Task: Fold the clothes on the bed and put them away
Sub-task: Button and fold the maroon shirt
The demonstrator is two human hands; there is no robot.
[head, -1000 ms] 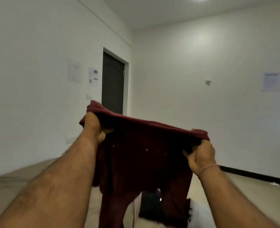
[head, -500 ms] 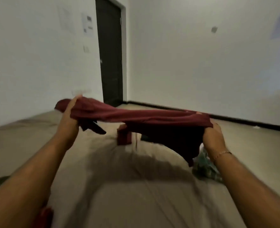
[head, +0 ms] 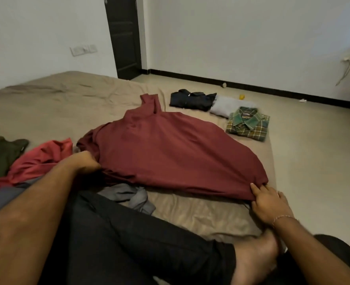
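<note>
maroon shirt (head: 170,153), held aloft before, now lies on bed (head: 46,103); left hand (head: 85,162), right hand (head: 268,200) gripping it

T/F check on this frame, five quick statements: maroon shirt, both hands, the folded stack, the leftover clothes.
1. The maroon shirt lies spread on the bed. True.
2. The right hand is off the shirt. False: it pinches the shirt's near right corner.
3. The left hand grips the shirt's left edge. True.
4. The green plaid shirt lies crumpled beside the left hand. False: it lies folded at the bed's far right, next to a grey folded garment and a dark folded garment.
5. A red garment lies unfolded left of the maroon shirt. True.
</note>
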